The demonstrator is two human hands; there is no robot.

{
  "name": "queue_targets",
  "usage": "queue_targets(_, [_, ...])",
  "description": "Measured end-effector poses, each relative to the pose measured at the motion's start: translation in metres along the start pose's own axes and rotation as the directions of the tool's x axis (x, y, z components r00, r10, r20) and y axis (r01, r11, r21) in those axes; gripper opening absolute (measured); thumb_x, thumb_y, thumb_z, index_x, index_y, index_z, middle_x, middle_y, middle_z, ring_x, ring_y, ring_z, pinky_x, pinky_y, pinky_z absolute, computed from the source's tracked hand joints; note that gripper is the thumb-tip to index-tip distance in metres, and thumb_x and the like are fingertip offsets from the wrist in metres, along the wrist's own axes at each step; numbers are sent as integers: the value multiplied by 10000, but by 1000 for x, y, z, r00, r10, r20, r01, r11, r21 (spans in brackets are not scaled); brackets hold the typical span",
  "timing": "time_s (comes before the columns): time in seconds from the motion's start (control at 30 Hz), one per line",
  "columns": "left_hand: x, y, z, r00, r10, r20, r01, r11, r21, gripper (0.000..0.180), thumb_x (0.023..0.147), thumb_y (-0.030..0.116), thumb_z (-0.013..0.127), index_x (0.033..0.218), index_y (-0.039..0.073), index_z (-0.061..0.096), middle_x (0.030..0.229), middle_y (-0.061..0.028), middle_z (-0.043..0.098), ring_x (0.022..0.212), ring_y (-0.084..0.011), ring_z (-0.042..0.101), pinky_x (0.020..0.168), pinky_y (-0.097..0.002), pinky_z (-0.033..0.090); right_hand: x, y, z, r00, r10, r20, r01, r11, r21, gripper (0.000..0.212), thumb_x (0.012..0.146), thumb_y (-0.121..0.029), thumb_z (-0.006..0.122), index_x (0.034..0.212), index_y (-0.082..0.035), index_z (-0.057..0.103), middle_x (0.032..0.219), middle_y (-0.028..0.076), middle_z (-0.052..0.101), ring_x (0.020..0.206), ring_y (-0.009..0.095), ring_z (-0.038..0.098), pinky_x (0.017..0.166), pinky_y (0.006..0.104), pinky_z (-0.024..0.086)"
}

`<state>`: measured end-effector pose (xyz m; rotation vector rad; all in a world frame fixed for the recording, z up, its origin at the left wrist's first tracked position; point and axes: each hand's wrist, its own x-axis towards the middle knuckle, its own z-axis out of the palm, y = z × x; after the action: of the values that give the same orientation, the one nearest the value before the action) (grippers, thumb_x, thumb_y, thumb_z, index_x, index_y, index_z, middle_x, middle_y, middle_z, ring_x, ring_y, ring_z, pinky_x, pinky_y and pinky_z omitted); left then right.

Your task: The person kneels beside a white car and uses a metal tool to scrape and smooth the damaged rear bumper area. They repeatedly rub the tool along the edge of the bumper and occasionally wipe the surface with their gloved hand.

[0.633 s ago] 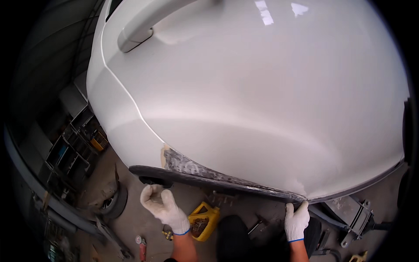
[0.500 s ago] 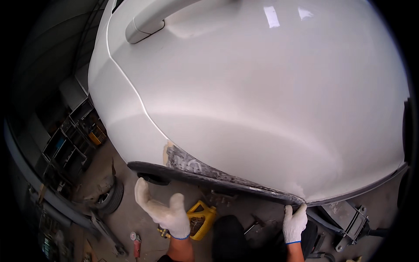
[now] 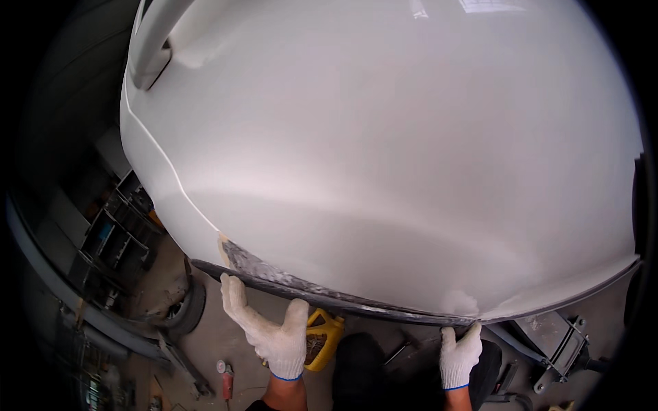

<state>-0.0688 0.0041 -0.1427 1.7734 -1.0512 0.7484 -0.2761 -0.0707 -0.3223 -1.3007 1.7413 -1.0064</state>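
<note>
In front of me is a white car body panel (image 3: 384, 151) with a handle at its upper left. A bare, grey, rough patch (image 3: 264, 266) lies along its lower left edge, tapering to the right. Under it runs a long black trim strip (image 3: 384, 308). My left hand (image 3: 274, 332), in a white knit glove, has its fingers spread, with the fingertips against the strip's left part and the thumb just beneath it. My right hand (image 3: 459, 357), gloved alike, holds the strip near its right end; the undersides of its fingers are hidden.
On the floor below are a yellow cut-open jug (image 3: 327, 335) with bits inside, a hammer-like tool (image 3: 401, 348) and a red angle grinder (image 3: 227, 380). A metal jack (image 3: 562, 356) stands at right. A tire (image 3: 188, 308) and shelving (image 3: 113, 240) are at left.
My left hand has moved up and right, and its fingertips now meet the strip. The right hand has stayed near the strip's right end. My view has shifted, so the panel's left edge sits farther left.
</note>
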Motion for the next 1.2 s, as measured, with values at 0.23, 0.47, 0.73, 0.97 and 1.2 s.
queue_targets(0.23, [-29, 29, 11, 990, 55, 131, -75, 986, 150, 1165, 703, 345, 823, 1576, 7, 129, 1586, -250, 226, 1489, -384, 219, 1226, -476, 174, 7, 0, -6, 984, 88, 156, -105, 989, 102, 427, 715, -184, 789, 979, 31, 531, 812, 231, 641, 783, 441, 631, 707, 459, 503])
queue_targets(0.47, [-30, 56, 17, 982, -136, 132, 123, 987, 101, 1112, 684, 177, 753, 1576, 1, 113, 1602, -249, 195, 1504, -381, 173, 1231, -453, 132, 5, 18, -3, 993, -89, 79, 72, 978, 197, 413, 758, -207, 786, 980, 28, 530, 801, 221, 628, 756, 447, 616, 681, 471, 494])
queue_targets(0.73, [-51, 7, -14, 954, 144, 264, -172, 981, 86, 763, 767, 22, 649, 1466, -39, 350, 1507, -223, 366, 1394, -360, 393, 1169, -423, 310, 14, 19, -2, 992, -60, 113, 37, 980, 197, 372, 766, -224, 771, 891, 14, 514, 713, 189, 584, 676, 396, 585, 642, 463, 466])
queue_targets(0.97, [-38, -17, -44, 967, 175, 183, -205, 965, 161, 684, 815, 18, 627, 1449, -48, 380, 1474, -233, 420, 1369, -364, 425, 1153, -423, 332, 14, 24, -1, 996, -69, 51, 62, 991, 121, 354, 806, -252, 756, 832, -3, 505, 686, 176, 592, 644, 382, 592, 641, 449, 482])
queue_targets(1.2, [62, -58, -75, 906, 273, -323, -256, 962, 96, 598, 938, -4, 417, 1519, -58, 290, 1581, -206, 320, 1470, -324, 301, 1199, -421, 233, 10, 39, 15, 988, -152, -7, 151, 976, 159, 313, 850, -238, 727, 867, 5, 531, 705, 161, 623, 646, 347, 616, 656, 430, 498])
